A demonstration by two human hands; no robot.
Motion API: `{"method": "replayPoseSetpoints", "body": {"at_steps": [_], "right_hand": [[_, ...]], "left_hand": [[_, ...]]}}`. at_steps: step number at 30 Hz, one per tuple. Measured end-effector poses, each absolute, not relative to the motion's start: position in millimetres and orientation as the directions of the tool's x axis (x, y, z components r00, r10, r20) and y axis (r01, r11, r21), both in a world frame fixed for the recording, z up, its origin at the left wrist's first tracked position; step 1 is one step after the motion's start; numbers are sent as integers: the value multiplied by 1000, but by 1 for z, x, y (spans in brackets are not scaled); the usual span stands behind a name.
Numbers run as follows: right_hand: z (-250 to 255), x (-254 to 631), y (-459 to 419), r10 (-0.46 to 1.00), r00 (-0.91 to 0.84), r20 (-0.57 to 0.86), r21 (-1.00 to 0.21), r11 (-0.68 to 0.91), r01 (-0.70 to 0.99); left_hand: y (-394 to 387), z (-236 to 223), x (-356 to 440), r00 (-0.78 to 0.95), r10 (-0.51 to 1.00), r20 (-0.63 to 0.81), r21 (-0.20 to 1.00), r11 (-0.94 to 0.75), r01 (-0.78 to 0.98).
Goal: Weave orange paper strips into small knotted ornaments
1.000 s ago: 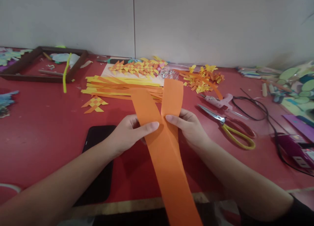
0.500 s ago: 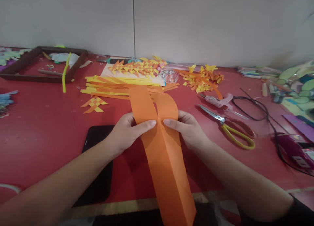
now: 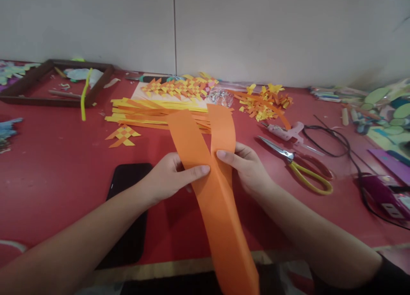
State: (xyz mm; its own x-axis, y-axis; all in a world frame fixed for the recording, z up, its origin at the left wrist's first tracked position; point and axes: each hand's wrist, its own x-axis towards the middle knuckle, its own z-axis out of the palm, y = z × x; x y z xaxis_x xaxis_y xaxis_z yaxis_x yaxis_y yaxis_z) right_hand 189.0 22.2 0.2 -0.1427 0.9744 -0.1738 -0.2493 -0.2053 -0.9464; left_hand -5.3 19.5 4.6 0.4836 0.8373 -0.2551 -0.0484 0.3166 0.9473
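Note:
A long sheet of orange paper [image 3: 221, 226] hangs between my hands, its near end reaching past the table's front edge. Along a lengthwise crease it is split from the far end, giving two strips that spread apart. My left hand [image 3: 174, 175] pinches the left strip, thumb on top beside the split. On the right strip, my right hand [image 3: 245, 166] grips with its thumb on top and fingers behind. Beyond the sheet lie several yellow and orange paper strips [image 3: 137, 111]. A woven paper fish [image 3: 123, 136] rests to the left of them.
Scissors [image 3: 294, 164] with yellow and red handles lie right of my hands, near a pink glue gun [image 3: 285, 132] and its black cord. A black phone [image 3: 128, 213] is under my left forearm. Paper scraps [image 3: 265, 102] and a brown frame [image 3: 41, 100] lie farther back.
The split in the orange paper has lengthened toward me and the two strips stand farther apart. My left hand has moved slightly nearer me and rightward; my right hand has shifted slightly away.

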Motion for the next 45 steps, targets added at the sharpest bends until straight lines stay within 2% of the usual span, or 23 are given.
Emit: {"method": "replayPoseSetpoints", "body": {"at_steps": [8, 12, 17, 24, 27, 31, 45], "right_hand": [[4, 189, 18, 933, -287, -216, -925, -289, -245], [2, 189, 20, 946, -263, -188, -937, -253, -241], [2, 190, 24, 967, -160, -198, -944, -232, -236], [0, 189, 23, 976, -162, -146, -946, -185, -265], [-4, 190, 22, 967, -227, -118, -937, -185, -298], [-5, 190, 20, 941, -308, -141, -938, -227, -264], [-3, 188, 19, 964, -251, -82, -958, -146, -247]], "left_hand": [[20, 2, -4, 411, 891, -193, 948, 277, -155], [19, 1, -4, 391, 904, -173, 947, 262, -187], [20, 2, -3, 326, 915, -237, 920, 319, -226], [17, 4, -8, 543, 802, -250, 922, 368, -118], [17, 6, -7, 500, 827, -258, 936, 342, -84], [18, 5, -5, 443, 879, -177, 949, 271, -159], [18, 0, -5, 416, 897, -149, 928, 272, -254]]}}
